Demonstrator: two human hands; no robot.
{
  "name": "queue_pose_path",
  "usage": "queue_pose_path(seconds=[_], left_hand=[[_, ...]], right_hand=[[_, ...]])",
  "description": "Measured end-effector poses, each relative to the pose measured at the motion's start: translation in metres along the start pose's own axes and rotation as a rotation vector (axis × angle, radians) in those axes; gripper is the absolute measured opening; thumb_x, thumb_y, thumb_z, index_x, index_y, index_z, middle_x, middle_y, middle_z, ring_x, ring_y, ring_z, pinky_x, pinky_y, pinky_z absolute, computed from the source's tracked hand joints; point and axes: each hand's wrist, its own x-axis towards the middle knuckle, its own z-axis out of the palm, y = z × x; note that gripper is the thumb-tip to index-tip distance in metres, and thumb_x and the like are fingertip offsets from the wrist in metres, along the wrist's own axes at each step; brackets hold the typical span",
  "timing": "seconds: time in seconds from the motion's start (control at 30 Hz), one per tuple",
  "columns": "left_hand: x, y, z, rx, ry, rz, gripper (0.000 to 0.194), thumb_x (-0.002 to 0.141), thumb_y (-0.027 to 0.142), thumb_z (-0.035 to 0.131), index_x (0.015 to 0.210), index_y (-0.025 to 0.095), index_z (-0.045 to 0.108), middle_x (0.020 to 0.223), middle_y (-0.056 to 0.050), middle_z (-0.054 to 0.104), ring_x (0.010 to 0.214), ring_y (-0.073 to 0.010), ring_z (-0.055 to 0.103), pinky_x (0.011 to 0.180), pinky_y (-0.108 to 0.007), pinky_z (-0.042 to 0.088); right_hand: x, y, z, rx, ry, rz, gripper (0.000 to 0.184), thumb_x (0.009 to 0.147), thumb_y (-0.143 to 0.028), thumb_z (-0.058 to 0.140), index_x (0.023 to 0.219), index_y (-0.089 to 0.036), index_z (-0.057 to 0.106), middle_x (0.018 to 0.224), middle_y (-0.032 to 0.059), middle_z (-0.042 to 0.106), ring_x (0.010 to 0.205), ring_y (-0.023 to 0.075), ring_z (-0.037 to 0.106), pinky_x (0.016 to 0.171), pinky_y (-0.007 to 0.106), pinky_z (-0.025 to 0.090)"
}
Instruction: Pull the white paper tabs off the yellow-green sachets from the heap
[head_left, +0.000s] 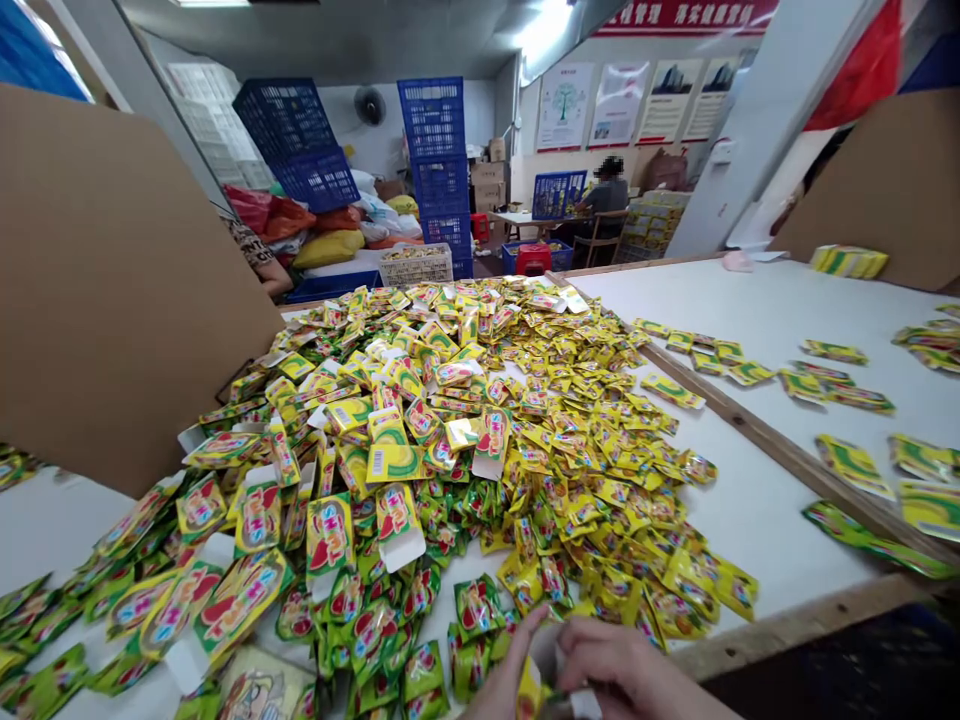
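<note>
A big heap of small yellow and green sachets (525,440) and flat yellow paper boxes (330,535) covers the white table (757,510). At the bottom edge my left hand (506,675) pinches a yellow sachet (529,692), its fingers closed round it. Right beside it my right hand (626,670) is closed on a small white and yellow box (559,660), only partly visible. Both hands meet just in front of the heap's near edge.
A brown cardboard sheet (112,290) stands at the left, another (885,190) at the right. A wooden strip (750,430) divides off a second table with scattered sachets (832,385). Blue crates (439,165) are stacked behind. A person (607,195) sits at a far table.
</note>
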Motion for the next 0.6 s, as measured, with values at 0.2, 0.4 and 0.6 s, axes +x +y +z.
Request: queue_pose_path(seconds=[0.2,0.4,0.6], left_hand=[[-0.008,0.005,-0.028,0.779,0.378,0.099,0.041,0.079,0.033,0.051,0.118,0.025,0.054,0.128,-0.011,0.053,0.123,-0.0303,0.042,0.102,-0.048,0.034],[0.0,-0.025,-0.049,0.824,0.421,0.025,0.04,0.077,0.018,0.048,0.115,0.02,0.059,0.125,-0.013,0.057,0.117,-0.0308,0.05,0.099,-0.047,0.039],[-0.013,-0.017,-0.047,0.162,0.71,0.005,0.036,0.079,0.039,0.052,0.108,0.021,0.062,0.105,-0.007,0.069,0.099,-0.0266,0.062,0.091,-0.04,0.046]], right_hand=[[-0.02,0.046,-0.099,-0.865,0.767,0.283,0.029,0.083,-0.025,0.042,0.107,-0.018,0.056,0.11,0.0137,0.057,0.086,0.0261,0.06,0.064,0.036,0.049],[0.025,0.05,-0.028,-0.703,0.159,0.053,0.025,0.078,-0.016,0.049,0.103,-0.017,0.055,0.1,0.009,0.061,0.096,0.0231,0.053,0.083,0.035,0.044],[0.067,0.062,0.013,-0.534,-0.07,0.049,0.023,0.06,-0.002,0.054,0.076,-0.017,0.059,0.08,0.0048,0.06,0.079,0.0207,0.053,0.072,0.032,0.045]])
